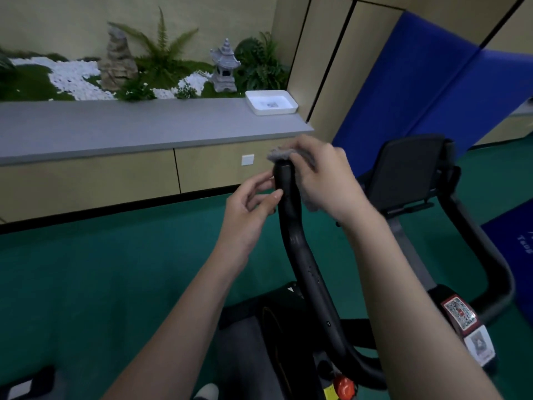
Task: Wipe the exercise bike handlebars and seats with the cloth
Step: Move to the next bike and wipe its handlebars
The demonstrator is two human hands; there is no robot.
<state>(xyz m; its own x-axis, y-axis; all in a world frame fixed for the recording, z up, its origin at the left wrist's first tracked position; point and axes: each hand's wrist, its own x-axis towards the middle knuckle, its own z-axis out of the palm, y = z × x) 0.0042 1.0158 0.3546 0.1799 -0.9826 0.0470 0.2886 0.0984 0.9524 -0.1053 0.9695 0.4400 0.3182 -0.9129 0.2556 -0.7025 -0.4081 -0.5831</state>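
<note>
Evidently starting at the tip, the right hand (326, 180) clenches the grey cloth (278, 153) over the upper end of the near handlebar (294, 226), wrapping fabric around the grip so that a twist or a downward pull would clean all sides at once. The left hand (248, 209) grasps nothing; its loosely bent fingers just touch the bar's side below the cloth, probably to steady it. The far handlebar (490, 255) stands bare, well apart from both hands, so most of the job likely remains.
</note>
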